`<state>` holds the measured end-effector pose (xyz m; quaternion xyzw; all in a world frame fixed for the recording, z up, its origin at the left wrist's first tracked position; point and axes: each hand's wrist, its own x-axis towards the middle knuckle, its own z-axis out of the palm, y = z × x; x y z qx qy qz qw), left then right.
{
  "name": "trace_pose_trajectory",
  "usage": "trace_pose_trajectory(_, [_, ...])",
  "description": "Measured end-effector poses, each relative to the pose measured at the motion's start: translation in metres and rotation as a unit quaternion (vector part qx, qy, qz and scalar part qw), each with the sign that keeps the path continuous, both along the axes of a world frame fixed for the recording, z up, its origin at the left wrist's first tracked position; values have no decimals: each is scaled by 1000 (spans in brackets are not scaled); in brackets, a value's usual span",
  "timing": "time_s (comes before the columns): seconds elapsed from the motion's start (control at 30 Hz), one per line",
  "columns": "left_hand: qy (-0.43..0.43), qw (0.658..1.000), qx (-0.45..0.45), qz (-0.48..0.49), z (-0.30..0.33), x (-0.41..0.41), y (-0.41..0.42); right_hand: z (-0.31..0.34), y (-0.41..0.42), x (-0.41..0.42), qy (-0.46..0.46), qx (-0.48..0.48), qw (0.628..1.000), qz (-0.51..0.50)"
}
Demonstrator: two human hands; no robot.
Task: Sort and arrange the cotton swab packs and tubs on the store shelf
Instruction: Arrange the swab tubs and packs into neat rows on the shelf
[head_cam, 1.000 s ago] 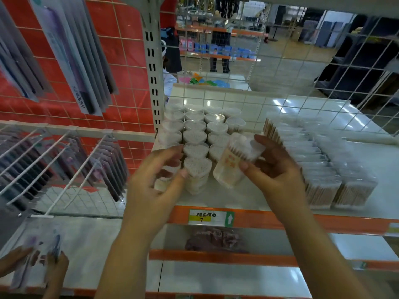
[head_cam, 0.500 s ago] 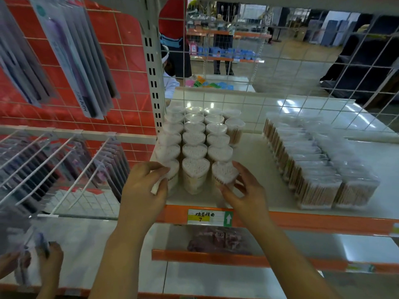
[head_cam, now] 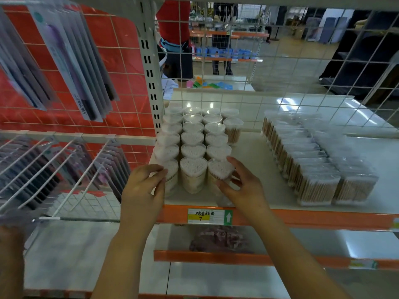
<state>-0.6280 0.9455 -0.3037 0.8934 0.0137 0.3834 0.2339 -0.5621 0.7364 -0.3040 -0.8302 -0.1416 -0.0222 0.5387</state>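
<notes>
Here, a block of clear plastic tubs (head_cam: 193, 145) is seen at the centre of the frame, standing upright in close rows on a white shelf (head_cam: 254, 160) with an orange front lip. The tubs are heart-shaped from above and are packed with cotton swabs, so each top shows as a bed of small white dots, while pale wooden sticks are visible through the walls. The front row is made up of three tubs. The front left tub (head_cam: 170, 175) is gripped by the left hand (head_cam: 142, 188), whose fingers are curled against its left side with the fingertips meeting its rim. The front right tub (head_cam: 219, 172) is held by the right hand (head_cam: 244, 186), with the thumb laid low on its front wall and the fingers bent round its right side. The front middle tub (head_cam: 193, 174) is touched by neither hand.

To the right of the frame, well apart from the tubs, rectangular swab packs (head_cam: 317, 156) wrapped in crinkly clear film are lined up in rows running back along the same shelf. A white and yellow price label (head_cam: 201, 215) with a green arrow is fixed to the orange lip just below the hands. Behind the shelf a white wire grid (head_cam: 280, 61) is mounted. At the upper left of the frame, flat carded packs (head_cam: 71, 67) are hung against a red grid panel, and thin white wire dividers (head_cam: 54, 165) are seen at the left. On the lower shelf a dark reddish crumpled bag (head_cam: 218, 239) is lying, its contents too blurred to tell.
</notes>
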Motion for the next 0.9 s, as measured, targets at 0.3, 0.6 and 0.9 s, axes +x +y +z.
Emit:
trace_pose_trajectory(0.3, [15, 1000, 3, 6, 26, 2, -12, 27, -6, 3, -68, -77, 995, -12])
trace_pose_trajectory(0.6, [109, 986, -4, -127, 77, 67, -52, 79, 4, 56, -154, -81, 983, -52])
trace_pose_trajectory(0.9, [257, 954, 119, -104, 87, 157, -45, 79, 15, 148, -72, -264, 959, -77])
